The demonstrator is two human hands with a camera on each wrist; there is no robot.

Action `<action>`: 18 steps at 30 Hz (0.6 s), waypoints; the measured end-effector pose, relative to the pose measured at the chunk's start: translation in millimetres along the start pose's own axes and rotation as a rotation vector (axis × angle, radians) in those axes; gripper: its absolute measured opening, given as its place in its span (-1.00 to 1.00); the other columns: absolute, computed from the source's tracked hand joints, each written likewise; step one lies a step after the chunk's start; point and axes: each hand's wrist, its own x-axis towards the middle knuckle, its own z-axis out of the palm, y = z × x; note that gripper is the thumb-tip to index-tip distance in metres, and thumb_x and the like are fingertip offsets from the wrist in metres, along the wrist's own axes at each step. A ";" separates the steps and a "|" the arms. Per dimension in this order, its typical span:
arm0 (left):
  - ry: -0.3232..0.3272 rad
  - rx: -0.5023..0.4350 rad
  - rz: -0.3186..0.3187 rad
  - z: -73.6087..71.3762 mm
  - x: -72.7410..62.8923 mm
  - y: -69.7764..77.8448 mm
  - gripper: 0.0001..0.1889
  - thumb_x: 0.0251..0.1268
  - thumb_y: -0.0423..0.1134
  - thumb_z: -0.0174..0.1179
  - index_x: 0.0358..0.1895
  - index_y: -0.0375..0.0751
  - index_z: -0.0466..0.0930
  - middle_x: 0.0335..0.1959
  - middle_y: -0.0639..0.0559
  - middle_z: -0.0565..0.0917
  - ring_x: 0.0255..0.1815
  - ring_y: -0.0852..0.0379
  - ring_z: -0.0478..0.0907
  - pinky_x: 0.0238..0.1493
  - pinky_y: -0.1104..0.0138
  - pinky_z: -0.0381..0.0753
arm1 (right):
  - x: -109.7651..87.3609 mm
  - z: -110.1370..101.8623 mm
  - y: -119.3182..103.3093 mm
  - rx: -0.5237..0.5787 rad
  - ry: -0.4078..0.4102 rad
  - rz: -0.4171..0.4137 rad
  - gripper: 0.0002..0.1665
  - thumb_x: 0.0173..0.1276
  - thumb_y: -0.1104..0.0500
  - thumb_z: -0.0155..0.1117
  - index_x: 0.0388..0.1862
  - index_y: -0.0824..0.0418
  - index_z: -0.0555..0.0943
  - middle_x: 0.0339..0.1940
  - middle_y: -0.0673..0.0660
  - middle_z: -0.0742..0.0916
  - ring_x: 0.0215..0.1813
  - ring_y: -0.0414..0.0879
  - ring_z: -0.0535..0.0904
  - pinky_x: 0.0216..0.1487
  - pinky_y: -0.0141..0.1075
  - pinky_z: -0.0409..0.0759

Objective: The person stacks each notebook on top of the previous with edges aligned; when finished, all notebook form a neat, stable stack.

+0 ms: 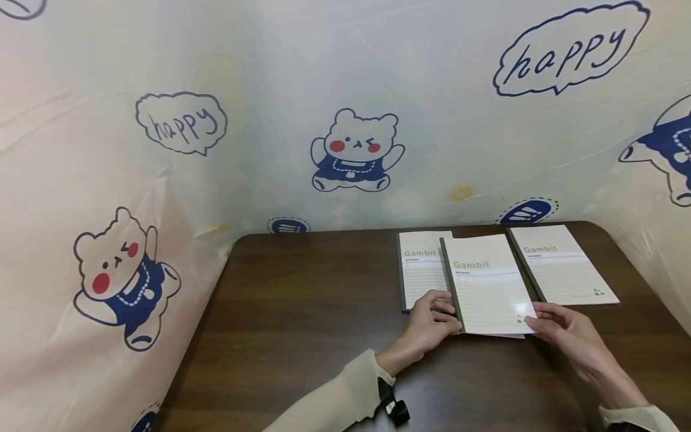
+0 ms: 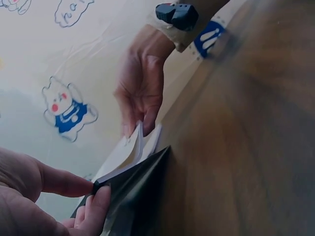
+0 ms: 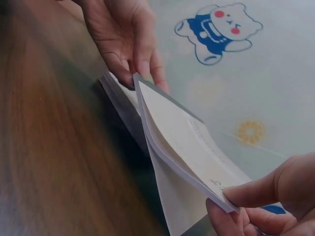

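We see the left hand (image 1: 423,327) pinching the held notebook (image 1: 488,294) at its spine's near corner, while the right hand (image 1: 577,339) pinches the opposite near corner, probably so that the limp pages stay supported from both sides. It lies between both hands, reaching from the fingertips toward the surface's (image 1: 302,300) far edge. Beyond the left fingers we see another notebook (image 1: 421,279); a third notebook (image 1: 564,267) rests near the far right corner.
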 end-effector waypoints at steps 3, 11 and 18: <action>0.012 0.018 0.013 -12.6 3.0 3.2 -0.41 0.08 -0.59 0.34 0.26 -0.27 0.57 -0.12 -0.10 0.68 -0.26 0.22 0.70 -0.24 0.33 0.77 | 7.6 11.0 -7.8 -0.007 0.001 -0.025 -0.22 0.53 0.15 0.33 0.45 0.64 0.26 -0.20 -0.19 0.61 -0.20 -0.44 0.59 -0.14 -0.50 0.70; 0.060 0.067 0.030 -46.8 10.5 9.7 -0.42 0.08 -0.58 0.32 0.28 -0.34 0.58 -0.08 -0.19 0.68 -0.24 0.18 0.71 -0.19 0.22 0.81 | 25.4 40.5 -25.5 -0.063 -0.002 -0.091 -0.27 0.50 0.13 0.37 0.42 0.58 0.38 -0.13 -0.04 0.66 -0.21 -0.42 0.59 -0.16 -0.52 0.67; 0.112 0.111 0.005 -72.2 11.9 14.5 -0.45 0.09 -0.56 0.35 0.25 -0.32 0.60 -0.05 -0.20 0.68 -0.16 0.09 0.72 -0.20 0.31 0.76 | 38.0 63.0 -36.2 -0.091 0.002 -0.176 -0.37 0.46 0.19 0.40 0.33 0.57 0.48 -0.13 0.06 0.73 -0.24 -0.46 0.60 -0.21 -0.52 0.64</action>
